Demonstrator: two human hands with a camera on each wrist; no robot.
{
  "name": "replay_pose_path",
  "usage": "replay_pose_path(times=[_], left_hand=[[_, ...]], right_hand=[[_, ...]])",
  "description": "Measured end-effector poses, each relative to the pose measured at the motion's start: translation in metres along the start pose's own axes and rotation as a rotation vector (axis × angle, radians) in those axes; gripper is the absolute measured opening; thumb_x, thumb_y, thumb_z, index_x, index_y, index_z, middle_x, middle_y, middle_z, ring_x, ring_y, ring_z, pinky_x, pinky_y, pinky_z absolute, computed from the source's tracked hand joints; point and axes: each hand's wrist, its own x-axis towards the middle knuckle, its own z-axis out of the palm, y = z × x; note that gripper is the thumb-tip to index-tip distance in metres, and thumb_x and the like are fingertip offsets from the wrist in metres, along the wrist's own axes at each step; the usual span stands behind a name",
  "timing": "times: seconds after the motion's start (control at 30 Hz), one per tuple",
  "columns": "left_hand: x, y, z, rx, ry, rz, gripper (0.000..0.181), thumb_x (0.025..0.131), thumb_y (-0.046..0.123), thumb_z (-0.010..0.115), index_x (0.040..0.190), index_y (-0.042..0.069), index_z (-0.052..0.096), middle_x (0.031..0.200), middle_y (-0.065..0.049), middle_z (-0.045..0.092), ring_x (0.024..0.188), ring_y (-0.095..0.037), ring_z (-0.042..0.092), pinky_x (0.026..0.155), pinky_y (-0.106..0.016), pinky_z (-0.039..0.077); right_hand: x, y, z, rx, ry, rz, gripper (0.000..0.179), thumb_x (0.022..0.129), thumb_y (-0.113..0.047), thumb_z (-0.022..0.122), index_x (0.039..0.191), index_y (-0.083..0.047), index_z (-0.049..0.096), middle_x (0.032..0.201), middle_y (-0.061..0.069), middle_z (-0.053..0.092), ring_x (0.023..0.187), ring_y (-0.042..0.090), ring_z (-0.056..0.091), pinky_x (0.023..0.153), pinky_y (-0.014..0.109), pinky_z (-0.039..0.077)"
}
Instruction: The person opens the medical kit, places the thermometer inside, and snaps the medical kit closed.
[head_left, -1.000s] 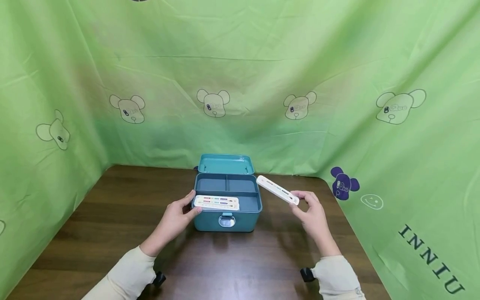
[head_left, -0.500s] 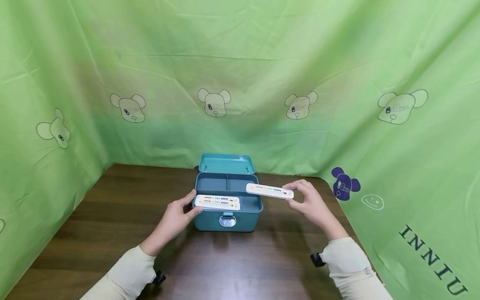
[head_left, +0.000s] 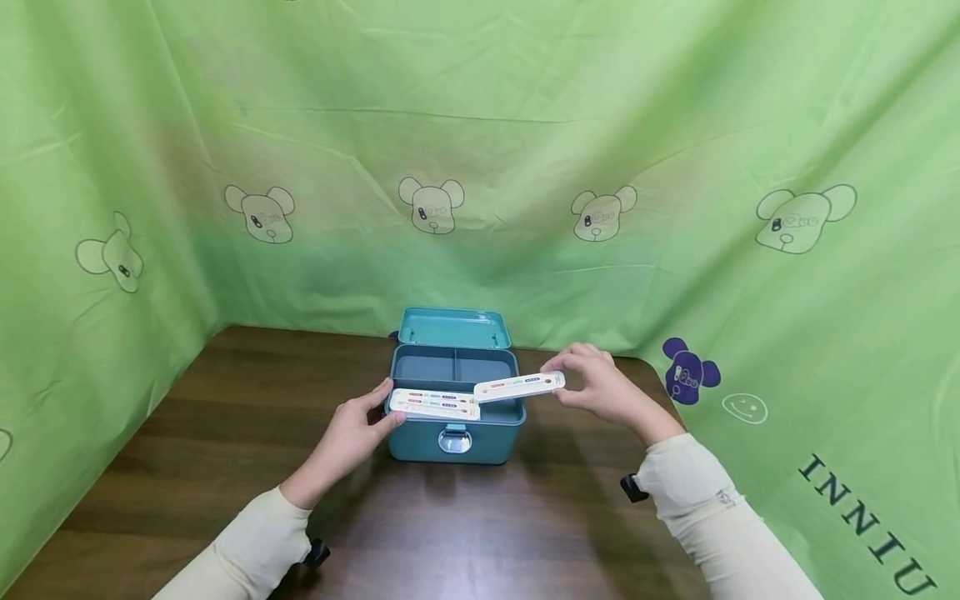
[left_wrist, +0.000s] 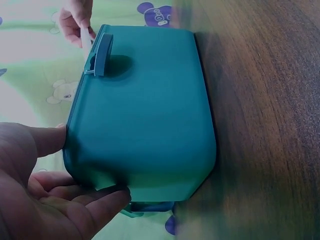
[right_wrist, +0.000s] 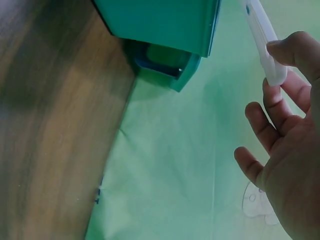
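A teal storage box (head_left: 420,447) stands at the table's back with its lid (head_left: 453,327) tipped back. My left hand (head_left: 354,429) holds its left front corner, thumb at the front rim and fingers against the side wall. Just inside the front compartment, near that hand, lie flat white cases (head_left: 431,406) with small coloured print. A similar slim white case (right_wrist: 267,47) is pinched by its right end between the thumb and fingers of my right hand (head_left: 600,386). Its left end is over the box, right beside the other cases.
Two smaller compartments (head_left: 423,365) divide the rear of the box. On the front wall is a metal latch (left_wrist: 102,55). The dark wooden table (head_left: 225,433) is bordered behind and at the sides by green cloth (head_left: 517,283) printed with bear heads.
My right hand has moved left, carrying the white case from right of the box to over its front compartment. The case has turned from slanting to nearly level. My left hand stays put.
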Motion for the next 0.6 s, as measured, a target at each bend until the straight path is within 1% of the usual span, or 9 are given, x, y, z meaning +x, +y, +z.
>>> replay_pose_path(times=[0.13,0.23,0.4,0.6], left_hand=[[0.001,-0.001,0.001,0.011,0.008,0.001,0.068,0.097,0.026,0.073,0.153,0.002,0.042,0.159,-0.011,0.042,0.145,-0.029,0.044,0.110,-0.047,0.047],[0.001,-0.001,0.001,0.014,0.012,0.000,0.068,0.097,0.026,0.073,0.153,0.002,0.042,0.159,-0.011,0.042,0.144,-0.029,0.044,0.110,-0.047,0.047],[0.001,0.001,0.002,0.004,0.008,0.000,0.068,0.097,0.025,0.073,0.153,0.002,0.042,0.159,-0.011,0.042,0.145,-0.029,0.044,0.110,-0.047,0.047],[0.000,0.002,0.001,0.006,0.007,-0.010,0.068,0.097,0.024,0.074,0.153,0.002,0.043,0.159,-0.011,0.042,0.145,-0.029,0.043,0.111,-0.048,0.045]], right_hand=[[0.009,-0.003,0.001,-0.006,-0.057,-0.024,0.029,0.083,-0.012,0.079,0.112,-0.018,0.075,0.107,-0.004,0.067,0.112,0.023,0.054,0.099,0.046,0.031],[0.014,-0.006,0.002,-0.012,-0.084,-0.036,0.028,0.085,-0.014,0.078,0.112,-0.019,0.075,0.107,-0.005,0.067,0.112,0.023,0.054,0.099,0.047,0.031],[0.020,-0.007,-0.001,-0.047,-0.098,-0.038,0.028,0.086,-0.013,0.077,0.113,-0.018,0.075,0.107,-0.003,0.067,0.112,0.025,0.055,0.097,0.048,0.032],[0.024,-0.001,-0.004,-0.053,-0.117,-0.042,0.031,0.085,-0.011,0.078,0.115,-0.017,0.075,0.109,-0.002,0.067,0.112,0.026,0.055,0.100,0.050,0.032]])
